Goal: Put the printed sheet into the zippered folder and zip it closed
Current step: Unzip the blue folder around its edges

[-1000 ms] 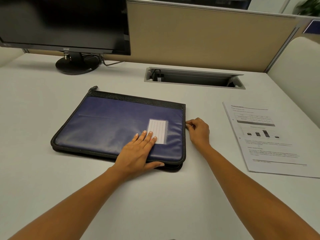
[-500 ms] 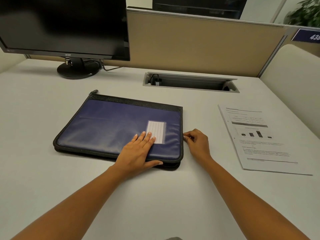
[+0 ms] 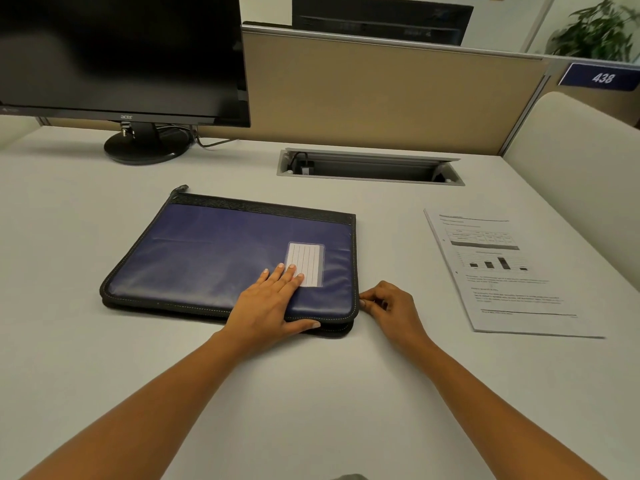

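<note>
- Blue folder (image 3: 221, 258) not open yet — left hand (image 3: 273, 299) flat on it, fingers spread
- right hand (image 3: 391, 304) pinching the zip pull, I think
- next: unzip round the corner; sheet (image 3: 498, 271) waits

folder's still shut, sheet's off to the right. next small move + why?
Probably draw the zipper on toward the near right corner. The right hand pinches at the zippered folder right edge, seemingly on the pull, though that is too small to confirm. The left hand lies flat on the cover, bracing it. The printed sheet lies apart on the desk, so opening comes first.
</note>
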The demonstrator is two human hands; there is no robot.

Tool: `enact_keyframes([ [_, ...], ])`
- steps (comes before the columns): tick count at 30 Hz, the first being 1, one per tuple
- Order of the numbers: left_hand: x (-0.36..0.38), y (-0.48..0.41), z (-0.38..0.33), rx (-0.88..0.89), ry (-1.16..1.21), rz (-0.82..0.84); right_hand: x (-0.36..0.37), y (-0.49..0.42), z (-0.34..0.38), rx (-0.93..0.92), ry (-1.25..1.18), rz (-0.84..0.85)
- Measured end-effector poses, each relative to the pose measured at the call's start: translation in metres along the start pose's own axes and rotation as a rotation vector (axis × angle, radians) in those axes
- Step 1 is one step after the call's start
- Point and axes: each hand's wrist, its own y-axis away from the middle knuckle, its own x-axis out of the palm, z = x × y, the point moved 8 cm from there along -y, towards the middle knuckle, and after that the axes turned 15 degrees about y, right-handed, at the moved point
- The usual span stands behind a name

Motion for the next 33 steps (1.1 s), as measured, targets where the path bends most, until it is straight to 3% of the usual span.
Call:
enact_keyframes([
  [33,0.005,-0.002,0.001,-0.012,-0.004,0.028,0.005,0.059,0.031,-0.089,0.092,-0.115],
])
